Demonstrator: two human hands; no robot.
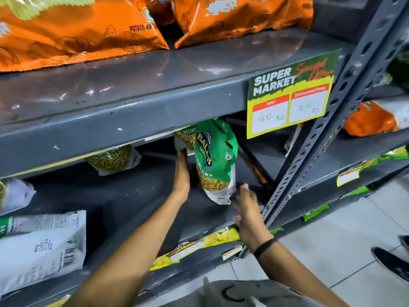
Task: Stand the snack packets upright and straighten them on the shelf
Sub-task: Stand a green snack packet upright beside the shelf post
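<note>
- Reaching under the grey upper shelf, I work on the lower shelf, whose bare deck gives me room to set packets on end; the low overhang hides the tops of whatever stands further back.
- Orange packets lie on the upper shelf, not my concern now; a white-backed packet lies flat, face down, at the left of my shelf, and I judge it has yet to be stood up.
- My left hand is stretched deep in, fingers straight and unclenched, its tips touching a sev packet tucked behind, probably to steady it or push it square; I cannot tell if it truly grips.
- My right hand hovers just beside the lower corner of the green packet, fingers spread and holding nothing; it seems placed to catch or nudge the base.
- That green packet stands near the right end of the lower shelf, close to the upright post, tilted with its foot swung forward; it needs straightening.
- A price card hangs from the upper shelf edge, well above my hands.
</note>
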